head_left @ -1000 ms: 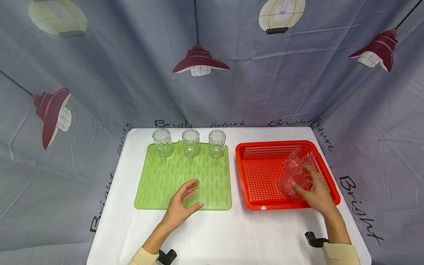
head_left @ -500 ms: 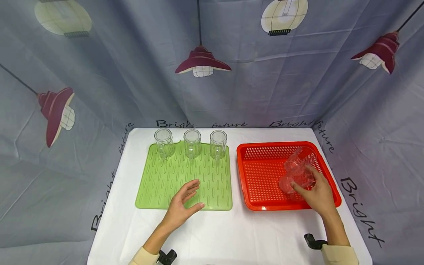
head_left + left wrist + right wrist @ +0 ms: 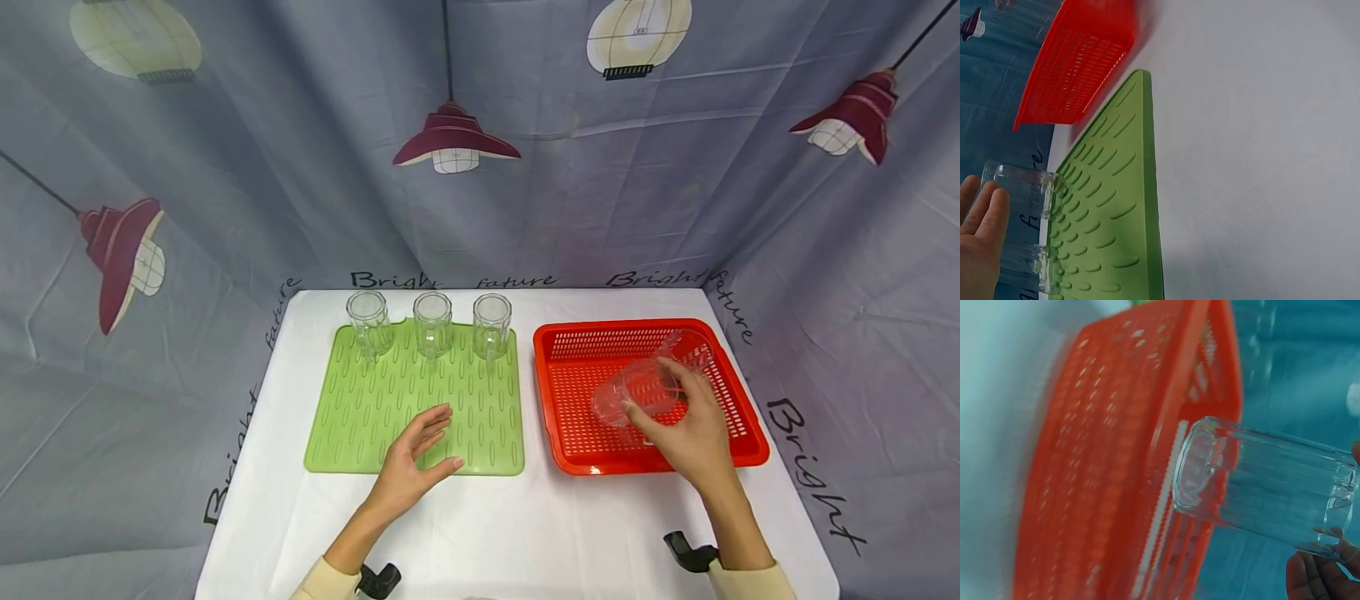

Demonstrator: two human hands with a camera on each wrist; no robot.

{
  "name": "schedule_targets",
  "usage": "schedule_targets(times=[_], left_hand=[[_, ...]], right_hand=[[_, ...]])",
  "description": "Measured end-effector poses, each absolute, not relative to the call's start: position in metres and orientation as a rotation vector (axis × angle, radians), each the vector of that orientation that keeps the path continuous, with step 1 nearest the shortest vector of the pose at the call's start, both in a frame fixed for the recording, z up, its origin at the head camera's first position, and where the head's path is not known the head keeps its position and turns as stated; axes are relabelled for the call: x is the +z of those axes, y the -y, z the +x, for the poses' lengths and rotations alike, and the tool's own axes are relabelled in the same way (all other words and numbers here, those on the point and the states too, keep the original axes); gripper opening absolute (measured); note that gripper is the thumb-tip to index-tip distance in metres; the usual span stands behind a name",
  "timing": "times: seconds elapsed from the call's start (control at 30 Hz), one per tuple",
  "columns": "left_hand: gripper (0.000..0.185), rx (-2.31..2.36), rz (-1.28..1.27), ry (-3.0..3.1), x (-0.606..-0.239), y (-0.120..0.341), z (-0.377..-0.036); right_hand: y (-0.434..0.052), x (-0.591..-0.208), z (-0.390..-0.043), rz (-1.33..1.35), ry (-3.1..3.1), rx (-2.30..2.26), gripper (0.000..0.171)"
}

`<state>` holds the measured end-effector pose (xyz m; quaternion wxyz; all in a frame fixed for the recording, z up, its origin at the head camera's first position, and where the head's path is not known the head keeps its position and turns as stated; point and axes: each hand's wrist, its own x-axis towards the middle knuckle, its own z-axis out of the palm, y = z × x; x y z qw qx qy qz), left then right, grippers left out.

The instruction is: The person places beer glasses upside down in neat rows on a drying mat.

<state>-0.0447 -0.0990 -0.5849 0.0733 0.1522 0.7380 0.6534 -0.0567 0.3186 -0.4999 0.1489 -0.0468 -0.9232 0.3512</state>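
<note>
Grey cloth printed with lamps is hung round a white table (image 3: 525,517) in the head view, and on it a green mat (image 3: 360,417) is laid beside a red basket (image 3: 570,417), the two just apart. Three clear glasses (image 3: 431,321) are stood in a row along the far edge of the mat. The left hand (image 3: 408,467) is rested at the near edge of the mat with its fingers loosely spread, and nothing is held by it. A fourth glass (image 3: 633,392) is gripped on its side by the right hand (image 3: 690,429), fingers wrapped round it, and is held above the floor of the basket. Another glass (image 3: 686,346) can be made out lying in the far right corner of the basket. As far as can be judged, three glasses are already set out, one is being lifted, and at least one is left. From the left wrist view, the mat (image 3: 1116,206) and the basket (image 3: 1079,62) are seen edge-on, with two of the glasses (image 3: 1022,187) beyond the straight fingertips (image 3: 988,212). From the right wrist view, the glass (image 3: 1260,484) is shown tilted near level before the basket wall (image 3: 1110,456), pinched at its far end by fingertips (image 3: 1319,578).
</note>
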Motion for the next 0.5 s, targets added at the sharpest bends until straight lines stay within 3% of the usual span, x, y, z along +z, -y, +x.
schedule_targets(times=[0.5], left_hand=[[0.08, 1.984, 0.454, -2.216, -0.581, 0.098, -0.042]], right_hand=[[-0.266, -0.486, -0.031, 0.0, 2.707, 1.054, 0.09]])
